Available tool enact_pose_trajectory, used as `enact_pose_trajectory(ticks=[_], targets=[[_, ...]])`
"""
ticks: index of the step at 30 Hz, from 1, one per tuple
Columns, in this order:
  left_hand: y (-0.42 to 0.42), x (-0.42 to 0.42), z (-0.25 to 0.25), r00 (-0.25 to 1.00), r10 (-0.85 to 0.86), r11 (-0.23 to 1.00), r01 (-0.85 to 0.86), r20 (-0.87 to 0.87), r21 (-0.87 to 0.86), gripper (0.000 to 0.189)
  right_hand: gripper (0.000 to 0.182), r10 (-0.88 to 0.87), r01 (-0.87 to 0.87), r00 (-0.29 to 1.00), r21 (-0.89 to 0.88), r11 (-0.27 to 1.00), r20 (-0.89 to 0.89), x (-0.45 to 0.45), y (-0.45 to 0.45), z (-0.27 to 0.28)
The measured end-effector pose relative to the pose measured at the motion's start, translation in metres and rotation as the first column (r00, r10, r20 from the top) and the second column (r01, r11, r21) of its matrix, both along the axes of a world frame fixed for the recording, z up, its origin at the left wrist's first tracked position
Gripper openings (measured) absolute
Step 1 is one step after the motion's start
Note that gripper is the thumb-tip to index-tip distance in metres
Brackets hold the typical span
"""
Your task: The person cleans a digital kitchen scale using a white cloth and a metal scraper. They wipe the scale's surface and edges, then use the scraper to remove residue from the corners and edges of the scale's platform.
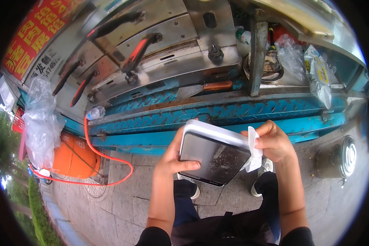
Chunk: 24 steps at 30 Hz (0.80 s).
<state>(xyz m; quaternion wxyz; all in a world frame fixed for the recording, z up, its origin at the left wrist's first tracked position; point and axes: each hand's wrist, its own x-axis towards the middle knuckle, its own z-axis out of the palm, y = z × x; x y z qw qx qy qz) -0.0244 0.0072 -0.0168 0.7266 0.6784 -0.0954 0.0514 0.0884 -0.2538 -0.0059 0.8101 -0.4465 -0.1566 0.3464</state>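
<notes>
My left hand [176,158] grips a flat electronic kitchen scale [213,153] by its left side, thumb on top and fingers behind. The scale has a white body and a dark, shiny plate with pale smudges on its right half. It is tilted, held in the air above the pavement. Between the thumb and fingers of my right hand [273,141] is a white paper tissue [254,150], which lies against the scale's right edge. The fingers behind the scale are mostly hidden.
Ahead stands a steel food cart with a blue frame [147,140] and red-black handles [138,53]. A wooden-handled scraper [206,87] lies on its ledge. An orange gas cylinder [77,156] with a red hose [130,167] is at left, a lidded metal pot [335,156] at right.
</notes>
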Motion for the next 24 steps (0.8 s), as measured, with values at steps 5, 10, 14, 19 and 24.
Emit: enact_pose_trajectory(ticks=[5, 10, 14, 19, 24], targets=[[-0.001, -0.016, 0.01, 0.988, -0.145, 0.984, 0.15, -0.047, 0.1, 0.095, 0.022, 0.125, -0.122, 0.991, -0.059, 0.991, 0.042, -0.005, 0.002, -0.005], [-0.018, -0.013, 0.01, 0.931, -0.32, 0.876, 0.362, -0.177, 0.317, 0.092, 0.023, 0.225, -0.214, 0.972, -0.145, 0.966, 0.065, -0.012, 0.013, -0.008], [-0.026, -0.016, 0.005, 0.92, -0.305, 0.867, 0.375, -0.245, 0.327, 0.094, 0.021, 0.224, -0.214, 0.973, -0.16, 0.964, 0.049, -0.014, 0.022, -0.012], [-0.027, -0.015, 0.005, 0.893, -0.298, 0.812, 0.423, -0.338, 0.403, 0.092, 0.027, 0.172, -0.146, 0.983, -0.287, 0.947, 0.07, -0.02, 0.032, -0.01], [-0.03, -0.01, -0.006, 0.926, -0.269, 0.869, 0.352, -0.266, 0.347, 0.094, 0.021, 0.17, -0.098, 0.961, -0.309, 0.946, 0.216, -0.012, 0.023, -0.009]])
